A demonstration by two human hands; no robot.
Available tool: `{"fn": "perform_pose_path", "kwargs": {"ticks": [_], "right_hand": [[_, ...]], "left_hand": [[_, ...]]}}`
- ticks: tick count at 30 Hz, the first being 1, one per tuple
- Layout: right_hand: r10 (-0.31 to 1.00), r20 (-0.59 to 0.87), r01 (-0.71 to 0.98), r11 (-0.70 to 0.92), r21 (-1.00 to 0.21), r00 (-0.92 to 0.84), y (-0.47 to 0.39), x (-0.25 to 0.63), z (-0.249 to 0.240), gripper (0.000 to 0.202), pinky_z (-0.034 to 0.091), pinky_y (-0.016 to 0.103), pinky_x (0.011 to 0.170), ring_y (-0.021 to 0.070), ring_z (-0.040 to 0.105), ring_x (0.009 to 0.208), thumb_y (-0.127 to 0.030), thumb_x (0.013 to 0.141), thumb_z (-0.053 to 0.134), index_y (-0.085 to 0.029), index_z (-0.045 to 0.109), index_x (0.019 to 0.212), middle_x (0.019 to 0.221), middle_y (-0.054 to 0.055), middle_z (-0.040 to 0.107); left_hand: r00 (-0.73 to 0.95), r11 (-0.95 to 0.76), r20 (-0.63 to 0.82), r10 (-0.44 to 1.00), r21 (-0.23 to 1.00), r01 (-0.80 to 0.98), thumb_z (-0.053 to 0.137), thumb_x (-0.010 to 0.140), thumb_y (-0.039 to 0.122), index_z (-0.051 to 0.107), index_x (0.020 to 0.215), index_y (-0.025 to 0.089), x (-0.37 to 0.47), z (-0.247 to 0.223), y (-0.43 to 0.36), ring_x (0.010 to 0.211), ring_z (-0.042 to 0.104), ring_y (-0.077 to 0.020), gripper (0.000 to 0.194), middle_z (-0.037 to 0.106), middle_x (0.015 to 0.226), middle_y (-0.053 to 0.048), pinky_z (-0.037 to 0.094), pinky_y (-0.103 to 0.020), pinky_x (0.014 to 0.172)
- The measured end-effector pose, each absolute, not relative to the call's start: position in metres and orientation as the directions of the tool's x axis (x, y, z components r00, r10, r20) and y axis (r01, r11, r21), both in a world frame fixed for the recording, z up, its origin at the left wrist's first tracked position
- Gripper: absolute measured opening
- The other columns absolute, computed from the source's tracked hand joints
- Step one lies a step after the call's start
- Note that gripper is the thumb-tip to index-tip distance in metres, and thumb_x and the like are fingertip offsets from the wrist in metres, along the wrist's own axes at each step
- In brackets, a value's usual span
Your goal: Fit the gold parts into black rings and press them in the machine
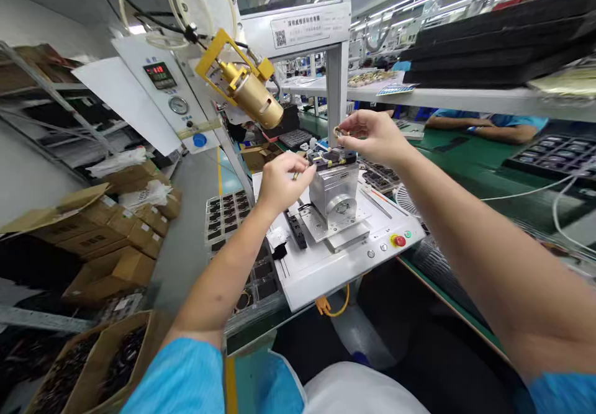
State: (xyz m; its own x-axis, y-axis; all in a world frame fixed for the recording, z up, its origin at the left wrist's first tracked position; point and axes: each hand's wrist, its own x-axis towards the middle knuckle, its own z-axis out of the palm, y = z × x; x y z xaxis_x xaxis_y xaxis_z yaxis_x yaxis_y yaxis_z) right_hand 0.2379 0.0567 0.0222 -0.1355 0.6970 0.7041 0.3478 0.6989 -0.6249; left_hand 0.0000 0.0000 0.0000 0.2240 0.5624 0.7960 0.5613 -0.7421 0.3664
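We see two hands, right hand pinching one small part just above one metal block's black top, left hand beside it, grip we can't tell, one red button, one gold cylinder

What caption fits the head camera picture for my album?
Left hand beside a metal block, right hand holding up a small part.

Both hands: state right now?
Left hand: partly curled beside the fixture; cannot tell if holding anything.
Right hand: closed, pinching a small part.
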Motion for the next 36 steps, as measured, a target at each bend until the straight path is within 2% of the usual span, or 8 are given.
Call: {"fn": "perform_pose_path", "kwargs": {"ticks": [4,7,12,19,23,27,32,36], "right_hand": [[0.706,0.701,0.263,0.698,-0.666,-0.099,0.018,0.254,0.010,0.027,0.060,0.042,0.087,0.0232,0.070,0.090,-0.030,0.076,0.083,-0.015,0.071,0.096,0.097,0.008,0.074],[0.752,0.657,0.206,0.650,-0.731,-0.040,-0.021,0.279,-0.007,0.033,0.060,0.045,0.092,0.0257,0.070,0.095,-0.035,0.075,0.086,-0.019,0.071,0.100,0.103,0.009,0.074],[0.861,0.495,0.153,0.476,-0.866,0.119,-0.079,0.324,-0.061,0.039,0.060,0.044,0.090,0.0274,0.070,0.100,-0.044,0.075,0.089,-0.023,0.072,0.104,0.105,0.008,0.074],[0.937,0.300,-0.040,0.311,-0.949,0.177,-0.115,0.338,-0.138,0.041,0.061,0.038,0.088,0.0246,0.071,0.098,-0.048,0.075,0.089,-0.024,0.072,0.103,0.102,0.008,0.074],[0.965,0.214,-0.085,0.228,-0.970,0.154,-0.126,0.336,-0.157,0.042,0.061,0.041,0.093,0.0258,0.072,0.101,-0.049,0.076,0.089,-0.022,0.071,0.102,0.105,0.010,0.075],[0.975,0.138,-0.099,0.156,-0.983,0.172,-0.133,0.339,-0.174,0.048,0.061,0.041,0.091,0.0260,0.073,0.098,-0.053,0.075,0.088,-0.021,0.069,0.106,0.108,0.011,0.074],[0.985,0.003,-0.024,0.008,-1.000,0.175,-0.130,0.351,-0.209,0.058,0.062,0.041,0.083,0.0274,0.072,0.093,-0.056,0.073,0.085,-0.019,0.065,0.114,0.106,0.012,0.073],[0.983,-0.094,0.230,-0.130,-0.964,0.159,-0.111,0.358,-0.232,0.076,0.059,0.040,0.077,0.0269,0.071,0.086,-0.046,0.079,0.076,-0.016,0.050,0.144,0.100,0.010,0.074]], "left_hand": [[0.347,-0.604,0.592,0.728,0.313,0.734,0.058,0.094,0.048,0.048,0.049,0.021,0.031,0.030,0.044,0.058,0.050,-0.0161,0.054,0.056,0.056,-0.002,0.034,-0.032,0.061],[0.444,-0.586,0.447,0.777,0.257,0.768,0.048,0.100,0.043,0.045,0.046,0.020,0.033,0.043,0.051,0.052,0.040,-0.0143,0.058,0.044,0.049,0.000,0.027,-0.034,0.058],[0.519,-0.629,0.379,0.767,0.280,0.725,0.061,0.091,0.034,0.075,0.079,0.017,0.014,0.042,0.043,0.067,0.057,-0.0171,0.025,0.069,0.073,-0.002,0.038,-0.030,0.065],[0.472,-0.672,0.496,0.729,0.387,0.631,0.069,0.084,0.033,0.075,0.077,0.017,0.023,0.032,0.057,0.090,0.068,-0.0195,0.019,0.077,0.108,-0.009,0.050,-0.030,0.085],[0.478,-0.620,0.416,0.774,0.339,0.707,0.069,0.084,0.034,0.074,0.072,0.017,0.042,0.040,0.059,0.078,0.067,-0.0196,0.021,0.079,0.093,-0.008,0.049,-0.032,0.079],[0.371,-0.499,0.426,0.825,0.242,0.832,0.064,0.087,0.035,0.073,0.073,0.018,0.058,0.037,0.043,0.072,0.065,-0.0228,0.024,0.075,0.077,-0.008,0.047,-0.034,0.072],[0.492,-0.590,0.425,0.760,0.134,0.796,0.065,0.088,0.050,0.069,0.105,0.019,0.055,0.022,0.021,0.099,0.068,-0.0284,0.036,0.075,0.108,-0.011,0.051,-0.038,0.089],[0.584,-0.654,0.354,0.731,0.117,0.747,0.070,0.082,0.063,0.066,0.118,0.018,0.042,0.024,0.026,0.117,0.065,-0.0333,0.058,0.071,0.124,-0.013,0.050,-0.043,0.102]]}}
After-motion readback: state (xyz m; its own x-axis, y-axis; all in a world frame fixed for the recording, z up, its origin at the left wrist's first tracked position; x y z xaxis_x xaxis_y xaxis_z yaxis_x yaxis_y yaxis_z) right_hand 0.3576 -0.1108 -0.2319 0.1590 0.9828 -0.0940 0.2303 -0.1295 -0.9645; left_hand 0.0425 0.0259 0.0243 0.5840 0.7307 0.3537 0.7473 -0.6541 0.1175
